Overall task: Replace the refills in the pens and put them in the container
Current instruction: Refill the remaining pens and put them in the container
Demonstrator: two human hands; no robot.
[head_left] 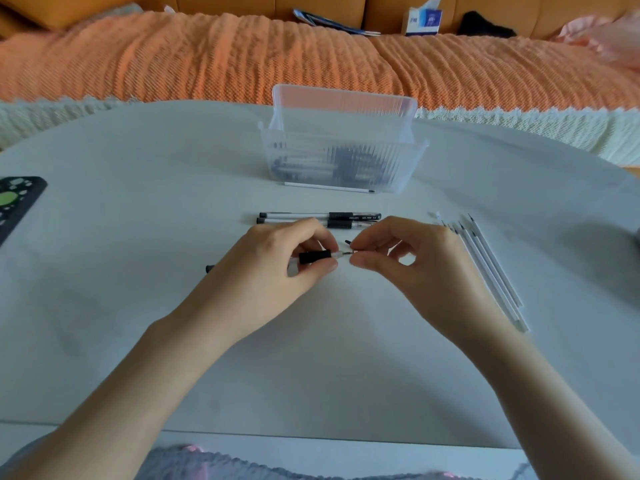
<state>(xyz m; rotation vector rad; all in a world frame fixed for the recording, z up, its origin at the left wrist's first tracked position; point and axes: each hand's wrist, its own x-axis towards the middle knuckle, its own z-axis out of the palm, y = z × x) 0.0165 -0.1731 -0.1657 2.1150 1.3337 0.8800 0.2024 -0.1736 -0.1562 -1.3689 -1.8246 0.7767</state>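
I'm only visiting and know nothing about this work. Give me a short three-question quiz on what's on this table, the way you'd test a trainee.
1. True or false: the left hand grips a pen by its black grip.
2. How many whole pens lie flat between the hands and the container?
3. Where do the spare refills lie?
A) inside the container
B) on the table, to the right of the right hand
C) on the sofa

Key: 1 true; 2 two; 3 B.
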